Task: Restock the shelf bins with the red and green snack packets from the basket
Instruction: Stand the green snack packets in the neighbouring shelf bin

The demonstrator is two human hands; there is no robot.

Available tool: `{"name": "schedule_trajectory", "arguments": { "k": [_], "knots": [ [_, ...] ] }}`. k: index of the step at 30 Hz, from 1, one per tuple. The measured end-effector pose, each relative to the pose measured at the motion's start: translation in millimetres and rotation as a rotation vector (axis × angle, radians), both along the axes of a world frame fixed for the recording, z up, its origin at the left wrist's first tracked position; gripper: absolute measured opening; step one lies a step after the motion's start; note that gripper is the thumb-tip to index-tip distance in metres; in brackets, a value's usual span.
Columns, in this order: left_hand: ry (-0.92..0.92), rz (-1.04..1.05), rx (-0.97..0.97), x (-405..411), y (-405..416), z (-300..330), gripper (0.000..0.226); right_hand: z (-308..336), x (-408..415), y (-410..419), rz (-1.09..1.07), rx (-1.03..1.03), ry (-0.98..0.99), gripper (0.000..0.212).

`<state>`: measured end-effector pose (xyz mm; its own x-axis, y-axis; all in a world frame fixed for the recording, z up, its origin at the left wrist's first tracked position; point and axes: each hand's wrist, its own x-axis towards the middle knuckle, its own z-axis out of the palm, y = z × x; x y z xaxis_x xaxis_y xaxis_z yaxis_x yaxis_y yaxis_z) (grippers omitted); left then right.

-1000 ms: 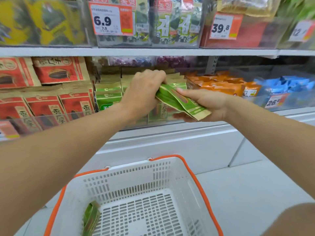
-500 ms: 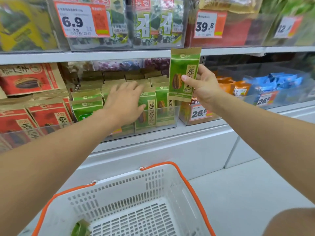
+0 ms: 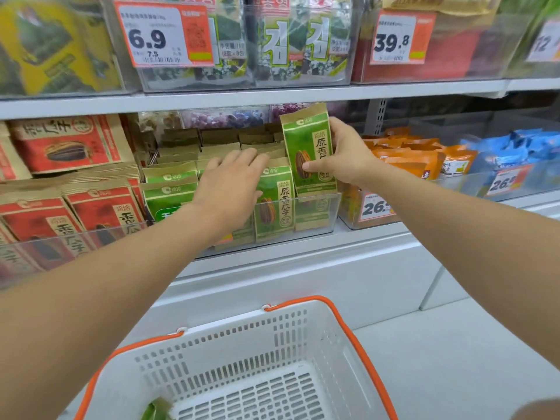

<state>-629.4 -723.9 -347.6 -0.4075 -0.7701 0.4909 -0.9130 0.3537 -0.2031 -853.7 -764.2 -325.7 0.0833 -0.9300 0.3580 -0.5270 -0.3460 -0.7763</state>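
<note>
Far left, lower shelf: red sunflower-seed packets (image 3: 91,213) stacked in a clear bin, one larger red packet (image 3: 66,144) leaning behind them.

Next bin over: green sunflower-seed packets (image 3: 169,192) standing upright in rows inside the clear acrylic bin (image 3: 330,213). Left hand (image 3: 233,186) lies palm-down on the packet tops, fingers straight and slightly spread, pressing the row back; it grips nothing. Just right of that hand, a front-row green packet (image 3: 274,204) stands upright against the bin's front wall.

Right end of the same bin: right hand (image 3: 342,153) holds a single green packet (image 3: 309,150) upright, thumb on the printed face, other fingers curled round its right edge and back. The packet's bottom edge sits at about the level of the bin's front rim, over the rightmost slot; can't tell if it touches the packets below.

Further right: orange packets (image 3: 409,156) in the neighbouring bin with a 26.x price tag (image 3: 374,207), then blue packets (image 3: 521,147).

Upper shelf: 6.9 price tag (image 3: 163,34), seaweed packs (image 3: 303,40), 39.8 price tag (image 3: 400,37).

Bottom: white basket (image 3: 348,359) with orange rim, below the hands. One green packet in basket (image 3: 156,412) at its near-left corner, mostly cropped by the frame edge.
</note>
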Motion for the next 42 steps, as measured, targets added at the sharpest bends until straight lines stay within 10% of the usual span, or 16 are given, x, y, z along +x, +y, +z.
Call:
{"name": "schedule_trajectory", "arguments": {
  "k": [8,16,24,30,32,36,42],
  "knots": [
    [0.014,0.004,0.014,-2,1,1,0.060,14,3,11,-0.089,-0.247,0.363,0.130],
    [0.012,-0.004,0.025,-3,3,1,0.063,-22,-8,4,-0.173,-0.255,0.756,0.077],
    [0.025,-0.106,-0.028,9,14,2,0.072,-8,-7,8,-0.054,-0.345,0.553,0.066],
    [0.005,-0.428,-0.141,56,43,-13,0.018,-5,57,43,-0.087,-0.672,0.223,0.020],
    [-0.066,-0.435,0.005,83,55,-25,0.008,-22,101,62,0.064,-0.419,0.147,0.028],
    [-0.266,-0.150,0.618,143,76,-65,0.014,-109,178,102,0.505,0.732,0.228,0.027],
    [-0.454,0.223,1.176,227,104,-139,0.031,-275,278,142,0.384,1.195,0.280,0.045]
  ]
}}
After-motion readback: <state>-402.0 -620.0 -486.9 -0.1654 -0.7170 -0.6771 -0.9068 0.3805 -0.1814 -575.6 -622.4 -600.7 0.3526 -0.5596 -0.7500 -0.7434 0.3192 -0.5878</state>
